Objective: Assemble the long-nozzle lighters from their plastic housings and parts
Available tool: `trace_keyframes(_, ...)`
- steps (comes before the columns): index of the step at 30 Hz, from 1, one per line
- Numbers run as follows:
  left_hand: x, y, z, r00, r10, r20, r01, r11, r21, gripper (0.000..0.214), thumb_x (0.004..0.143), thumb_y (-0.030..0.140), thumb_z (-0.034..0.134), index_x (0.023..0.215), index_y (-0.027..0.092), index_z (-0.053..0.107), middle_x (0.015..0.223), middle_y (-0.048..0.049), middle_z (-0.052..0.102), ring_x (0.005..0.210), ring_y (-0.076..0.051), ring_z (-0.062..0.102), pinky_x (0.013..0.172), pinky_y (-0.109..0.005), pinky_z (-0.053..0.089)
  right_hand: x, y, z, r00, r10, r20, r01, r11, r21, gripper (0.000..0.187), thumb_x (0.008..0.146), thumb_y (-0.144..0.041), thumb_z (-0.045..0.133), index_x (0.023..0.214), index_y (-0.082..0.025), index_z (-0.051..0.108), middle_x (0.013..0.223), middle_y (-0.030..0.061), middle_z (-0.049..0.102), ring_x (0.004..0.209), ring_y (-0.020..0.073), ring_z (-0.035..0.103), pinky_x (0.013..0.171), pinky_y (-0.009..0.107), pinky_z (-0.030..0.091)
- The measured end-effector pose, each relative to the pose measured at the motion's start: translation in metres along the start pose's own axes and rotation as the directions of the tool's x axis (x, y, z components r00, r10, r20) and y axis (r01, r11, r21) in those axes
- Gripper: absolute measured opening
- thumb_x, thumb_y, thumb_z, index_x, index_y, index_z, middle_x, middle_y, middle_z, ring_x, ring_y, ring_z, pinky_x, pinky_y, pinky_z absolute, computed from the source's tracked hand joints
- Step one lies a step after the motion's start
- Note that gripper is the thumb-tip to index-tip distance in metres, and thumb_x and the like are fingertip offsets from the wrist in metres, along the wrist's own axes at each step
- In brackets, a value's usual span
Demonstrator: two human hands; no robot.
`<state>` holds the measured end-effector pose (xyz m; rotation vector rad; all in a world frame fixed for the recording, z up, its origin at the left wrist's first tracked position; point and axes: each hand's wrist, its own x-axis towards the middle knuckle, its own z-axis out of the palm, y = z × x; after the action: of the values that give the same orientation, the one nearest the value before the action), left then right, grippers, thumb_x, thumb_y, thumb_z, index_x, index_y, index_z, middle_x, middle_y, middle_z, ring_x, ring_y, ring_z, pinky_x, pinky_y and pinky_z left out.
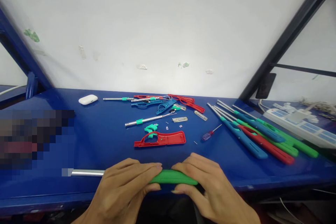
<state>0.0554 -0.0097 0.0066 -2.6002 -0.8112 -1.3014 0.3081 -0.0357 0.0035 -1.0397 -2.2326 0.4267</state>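
Both my hands grip a green long-necked gas lighter (168,177) at the front edge of the blue table, its metal tube pointing left. My left hand (126,185) wraps the handle near the tube. My right hand (203,182) pinches the handle's other end between thumb and fingers. Beyond them lies an opened red lighter shell half (172,139), with green plastic pieces (151,130) behind it. A metal lighter tube with a green collar (143,120) rests farther back. The underside of the held lighter is hidden by my fingers.
Several assembled lighters (252,133) lie in a pile at right, near a small screwdriver (208,135). Clear fuel tanks (180,119) and more red and blue shells (166,105) are scattered behind. A white case (88,99) sits at back left; a power strip (296,126) at far right.
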Motion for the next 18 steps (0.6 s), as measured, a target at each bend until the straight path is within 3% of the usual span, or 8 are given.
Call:
trace_keyframes(3, 0.000, -0.001, 0.000, 0.999, 0.038, 0.010, -0.037, 0.996, -0.085, 0.024, 0.107, 0.009, 0.051, 0.121, 0.021, 0.067, 0.104, -0.0007, 0.085, 0.081, -0.013, 0.081, 0.078, -0.024, 0.064, -0.001, 0.001, 0.002, 1.000, -0.006, -0.004, 0.006, 1.000, -0.009, 0.022, 0.108, -0.036, 0.062, 0.122, -0.021, 0.068, 0.103, 0.0034, 0.075, 0.089, 0.0191, 0.066, 0.085, 0.032, 0.052)
trace_keyframes(9, -0.001, 0.001, 0.001, 1.000, 0.025, -0.003, -0.025, 0.997, -0.070, 0.020, 0.108, 0.013, 0.052, 0.120, 0.019, 0.067, 0.104, -0.0019, 0.085, 0.084, -0.014, 0.082, 0.080, -0.024, 0.063, 0.000, -0.001, 0.000, 1.000, 0.017, 0.001, -0.017, 1.000, 0.006, 0.020, 0.109, -0.035, 0.060, 0.120, -0.021, 0.069, 0.101, 0.0039, 0.074, 0.088, 0.0198, 0.066, 0.083, 0.034, 0.053)
trace_keyframes(13, -0.003, 0.000, 0.002, 1.000, -0.003, -0.023, 0.002, 0.999, -0.046, 0.021, 0.108, 0.011, 0.053, 0.118, 0.021, 0.069, 0.102, -0.0003, 0.084, 0.084, -0.014, 0.082, 0.082, -0.025, 0.062, 0.005, -0.006, -0.004, 0.994, 0.107, 0.030, -0.108, 0.993, 0.042, 0.017, 0.109, -0.034, 0.058, 0.115, -0.024, 0.072, 0.102, 0.0033, 0.071, 0.092, 0.0207, 0.067, 0.083, 0.035, 0.054)
trace_keyframes(18, -0.001, -0.001, 0.005, 1.000, 0.009, -0.013, -0.010, 0.998, -0.065, 0.024, 0.106, 0.008, 0.054, 0.117, 0.020, 0.070, 0.104, -0.0017, 0.084, 0.085, -0.015, 0.080, 0.082, -0.028, 0.062, 0.010, -0.008, -0.002, 0.978, 0.208, -0.008, -0.208, 0.978, 0.030, 0.017, 0.106, -0.034, 0.063, 0.119, -0.029, 0.074, 0.111, 0.0028, 0.069, 0.102, 0.0213, 0.068, 0.094, 0.037, 0.055)
